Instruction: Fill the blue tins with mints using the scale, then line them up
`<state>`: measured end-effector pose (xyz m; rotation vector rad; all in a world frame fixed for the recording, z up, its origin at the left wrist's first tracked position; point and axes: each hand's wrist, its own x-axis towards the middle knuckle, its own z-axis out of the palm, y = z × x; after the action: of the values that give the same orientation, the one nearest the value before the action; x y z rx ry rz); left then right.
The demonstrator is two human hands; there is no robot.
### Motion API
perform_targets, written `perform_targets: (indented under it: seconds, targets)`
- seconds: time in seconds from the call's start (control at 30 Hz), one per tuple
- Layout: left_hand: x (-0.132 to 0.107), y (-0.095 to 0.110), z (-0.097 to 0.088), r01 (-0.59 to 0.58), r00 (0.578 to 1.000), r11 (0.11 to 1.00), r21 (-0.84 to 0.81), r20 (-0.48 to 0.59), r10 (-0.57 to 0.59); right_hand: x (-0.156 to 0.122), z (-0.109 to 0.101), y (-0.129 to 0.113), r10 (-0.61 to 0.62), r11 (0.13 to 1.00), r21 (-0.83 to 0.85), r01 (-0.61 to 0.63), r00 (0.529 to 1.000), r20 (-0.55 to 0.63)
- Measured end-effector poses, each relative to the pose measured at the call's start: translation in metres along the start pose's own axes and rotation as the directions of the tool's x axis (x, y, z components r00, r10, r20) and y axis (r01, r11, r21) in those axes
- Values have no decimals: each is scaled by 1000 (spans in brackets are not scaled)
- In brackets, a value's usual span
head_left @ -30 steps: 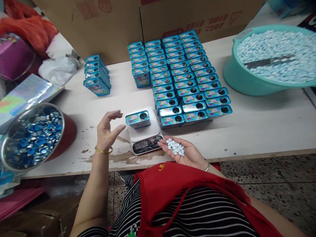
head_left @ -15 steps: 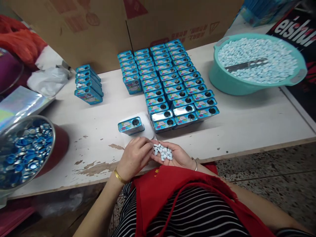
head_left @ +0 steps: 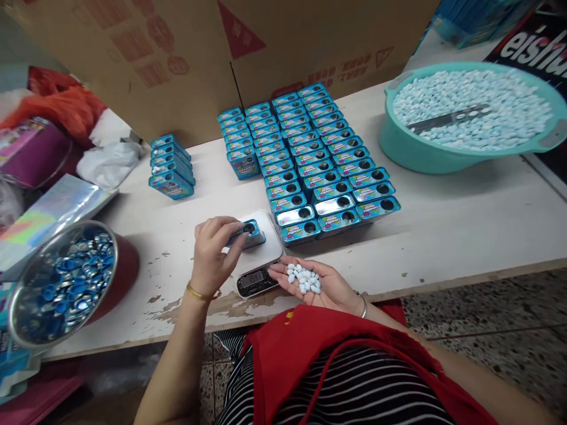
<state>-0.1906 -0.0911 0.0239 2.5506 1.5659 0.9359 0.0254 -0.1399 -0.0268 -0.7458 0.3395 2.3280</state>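
My left hand has its fingers and thumb around the left end of a blue candy tin, whose round top opening shows at the right. That tin stands on the white plate of a kitchen scale; the scale's black display is lit. Palm up and slightly cupped, my right hand holds a small heap of pale blue candies just right of the display. Its fingertips reach over the display's right end. The tin's left part is hidden behind my left fingers.
Rows of blue tins with round openings stand behind the scale. A turquoise basin of candies is at the right. At the left are a metal bowl of blue and silver caps and several tins. A cardboard box backs the table.
My left hand has left the candies in my right palm and moved left and up to the tin on the scale. The scale's display has come into view. The camera view has shifted slightly.
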Motion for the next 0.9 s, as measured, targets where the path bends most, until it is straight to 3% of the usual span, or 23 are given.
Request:
perform_targets:
  seconds: [0.17, 0.43, 0.7, 0.9]
  targets:
    - [-13, -17, -7, 170, 976, 980, -103, -120, -182, -5, -9, -9, -26, 1000, -15, 26, 1000, 2]
    - [-27, -32, -10, 234, 960, 960, -156, -121, -253, -9, -16, -10, -46, 998, -42, 46, 999, -2]
    - [-27, -35, 2, 162, 981, 971, -177, 132, -139, -9, -15, -9, -58, 997, -49, 57, 998, -6]
    - [-28, -38, -2, 181, 982, 952, -249, 108, -158, -9, -17, -9, -56, 997, -54, 55, 998, -9]
